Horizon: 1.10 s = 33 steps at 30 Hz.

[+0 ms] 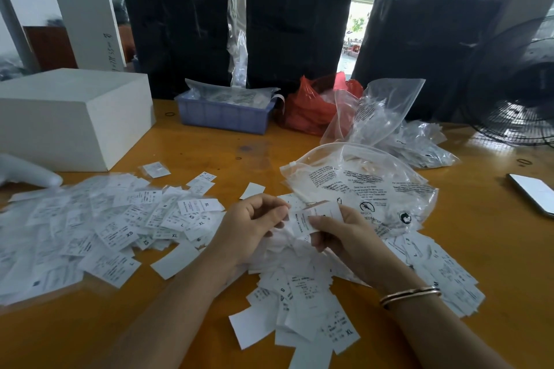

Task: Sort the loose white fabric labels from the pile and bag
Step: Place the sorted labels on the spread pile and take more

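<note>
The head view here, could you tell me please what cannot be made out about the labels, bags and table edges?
- Held label: size hidden by the right hand and left hand.
- Left pile: small print blurred; only some size letters readable.
- Clear bag: contents indistinct through the printed plastic.
- Blue bin: contents covered by plastic.
- Phone: cut off by the right edge.

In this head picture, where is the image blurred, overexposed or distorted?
Head view: the label pile at the left edge is smeared, while labels near the left hand and right hand read sharply; the doorway behind is blown out; the phone shows glare; the wide lens bends the white pillar.
</note>
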Each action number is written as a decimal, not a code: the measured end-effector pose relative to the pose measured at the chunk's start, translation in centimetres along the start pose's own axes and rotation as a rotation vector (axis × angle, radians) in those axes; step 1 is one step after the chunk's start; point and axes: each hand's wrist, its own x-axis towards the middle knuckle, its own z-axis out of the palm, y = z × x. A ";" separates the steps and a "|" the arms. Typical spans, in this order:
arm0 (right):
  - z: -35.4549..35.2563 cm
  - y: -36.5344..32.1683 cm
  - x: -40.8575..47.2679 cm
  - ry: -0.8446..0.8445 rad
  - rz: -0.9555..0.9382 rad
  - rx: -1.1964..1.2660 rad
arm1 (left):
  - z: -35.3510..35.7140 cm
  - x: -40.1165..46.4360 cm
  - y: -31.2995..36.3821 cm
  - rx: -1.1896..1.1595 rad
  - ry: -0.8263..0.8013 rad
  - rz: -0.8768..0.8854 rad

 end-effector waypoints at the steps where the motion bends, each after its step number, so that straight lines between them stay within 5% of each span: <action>1: 0.0 0.1 0.0 0.004 -0.013 -0.007 | 0.0 0.0 0.0 -0.005 0.001 -0.003; 12: 0.4 -0.3 -0.5 0.006 -0.153 -0.107 | -0.1 -0.2 0.2 -0.032 -0.023 0.002; 27: 1.1 -0.4 -0.6 -0.001 -0.115 -0.134 | 0.1 -0.2 0.0 -0.098 -0.034 -0.017; 33: 1.7 0.5 -0.4 -0.033 -0.119 -0.452 | 0.2 -0.3 0.2 -0.067 -0.049 -0.019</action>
